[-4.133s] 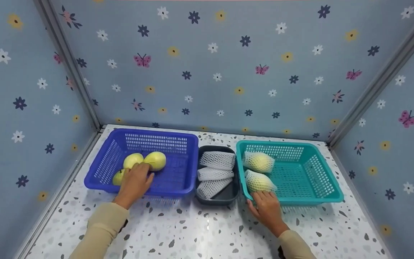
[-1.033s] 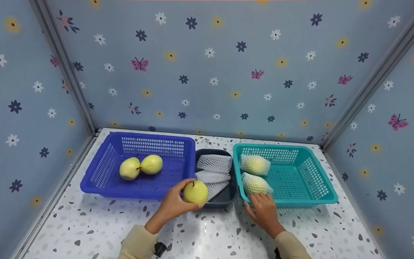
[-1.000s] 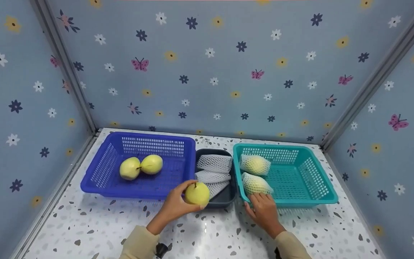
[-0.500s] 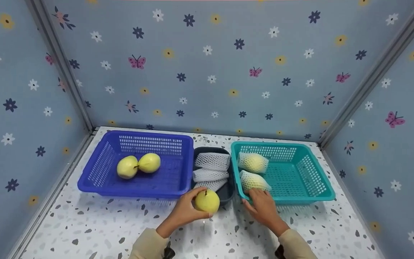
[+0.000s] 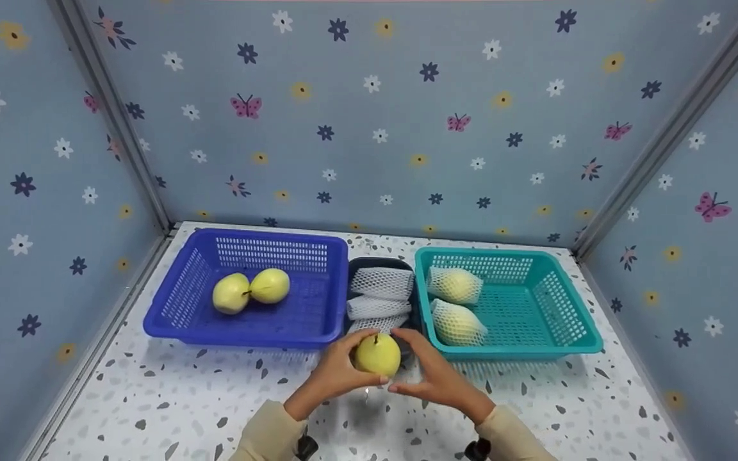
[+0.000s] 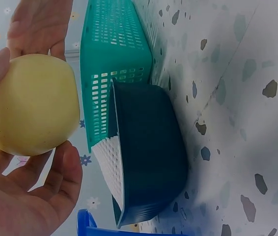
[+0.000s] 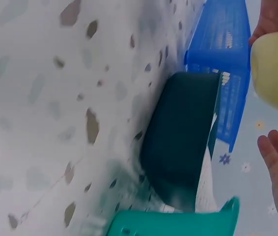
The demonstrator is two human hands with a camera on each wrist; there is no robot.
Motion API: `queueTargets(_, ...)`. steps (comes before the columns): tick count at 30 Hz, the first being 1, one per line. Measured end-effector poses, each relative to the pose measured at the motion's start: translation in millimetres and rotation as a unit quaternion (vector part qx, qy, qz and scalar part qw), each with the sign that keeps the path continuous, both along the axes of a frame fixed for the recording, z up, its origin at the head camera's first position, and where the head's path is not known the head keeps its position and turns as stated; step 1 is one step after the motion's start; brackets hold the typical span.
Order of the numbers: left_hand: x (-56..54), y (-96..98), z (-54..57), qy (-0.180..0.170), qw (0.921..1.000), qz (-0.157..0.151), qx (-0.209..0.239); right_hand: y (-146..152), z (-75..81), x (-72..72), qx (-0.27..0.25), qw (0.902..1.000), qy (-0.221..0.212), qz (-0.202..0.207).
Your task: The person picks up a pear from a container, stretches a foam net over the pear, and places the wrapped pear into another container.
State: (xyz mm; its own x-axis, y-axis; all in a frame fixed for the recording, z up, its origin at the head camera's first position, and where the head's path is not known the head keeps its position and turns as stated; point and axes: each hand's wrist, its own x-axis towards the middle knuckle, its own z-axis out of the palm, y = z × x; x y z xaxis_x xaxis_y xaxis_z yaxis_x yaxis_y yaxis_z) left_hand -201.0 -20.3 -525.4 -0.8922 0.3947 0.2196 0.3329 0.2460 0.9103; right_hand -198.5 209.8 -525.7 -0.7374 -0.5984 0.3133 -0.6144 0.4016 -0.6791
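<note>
We see the left grip [image 5: 338,371] curled around a smooth, round yellow pear [image 5: 378,356], cut off in the right wrist view; the right grip [image 5: 438,379] gapes, holding nothing, at the pear's 4 o'clock. At 12, a dark oblong plastic tub [image 6: 149,147] sits partly hidden.

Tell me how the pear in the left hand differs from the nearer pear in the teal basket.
The held pear is bare; the nearer pear wears a white net. The left hand grips the held pear; the nearer pear lies in the teal basket. Both look yellow.
</note>
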Motion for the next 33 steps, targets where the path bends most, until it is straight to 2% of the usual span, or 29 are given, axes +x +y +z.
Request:
queueTargets(4,1.3,1.0,3.9,-0.002,1.0,-0.002,-0.003,-9,1.6,-1.9,-0.016,0.9993,0.031,0.015)
queueTargets(9,2.6,1.4,5.0,0.004,1.0,-0.005,-0.006,-14,-1.0,-3.3,-0.032,0.9975,0.063,0.003)
queueTargets(16,3.4,1.9,-0.2,0.024,0.9993,-0.011,-0.026,-14,-7.3,-1.4,-0.051,0.9979,0.038,-0.001)
queueTargets(21,7.3,3.4,-8.0,0.022,0.9988,-0.016,-0.041,-14,-19.2,0.8,-0.068,0.9975,0.022,-0.002)
queueTargets(25,11.6,5.0,-15.5,0.024,0.9976,-0.007,-0.064,-13,-29.9,3.8,-0.072,0.9974,0.0,-0.001)
queueTargets(33,15.9,8.9,-31.8,0.056,0.994,0.012,-0.093,-11,-46.1,6.7,-0.071,0.9969,-0.033,0.005)
